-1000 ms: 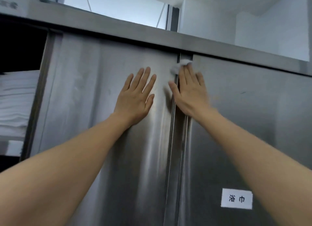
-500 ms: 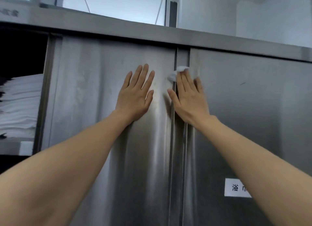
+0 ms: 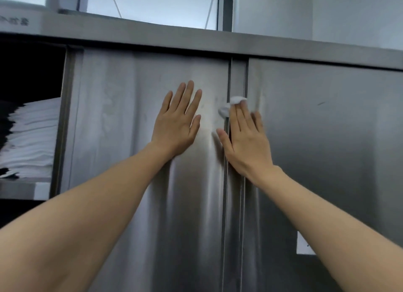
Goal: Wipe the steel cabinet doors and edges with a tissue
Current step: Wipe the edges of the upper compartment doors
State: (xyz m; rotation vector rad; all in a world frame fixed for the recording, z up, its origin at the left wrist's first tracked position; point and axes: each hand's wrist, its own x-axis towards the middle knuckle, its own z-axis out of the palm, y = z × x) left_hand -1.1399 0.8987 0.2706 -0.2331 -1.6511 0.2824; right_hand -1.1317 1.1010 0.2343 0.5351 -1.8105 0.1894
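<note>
Two brushed-steel cabinet doors fill the view: the left door (image 3: 135, 139) and the right door (image 3: 327, 139), meeting at a vertical edge strip (image 3: 236, 77). My left hand (image 3: 177, 125) lies flat on the left door, fingers straight and spread. My right hand (image 3: 245, 139) presses a crumpled white tissue (image 3: 231, 105) with straight fingers against the vertical edge between the doors. Most of the tissue is hidden under my fingers.
The cabinet's top rail (image 3: 196, 38) runs across above the doors. At the left, an open compartment holds a stack of folded white towels (image 3: 32, 139) on a steel shelf (image 3: 21, 189). A white label (image 3: 304, 246) sits low on the right door, partly behind my forearm.
My right hand and the tissue have slid downward along the edge between the doors, away from the top rail. My left hand stays flat on the left door.
</note>
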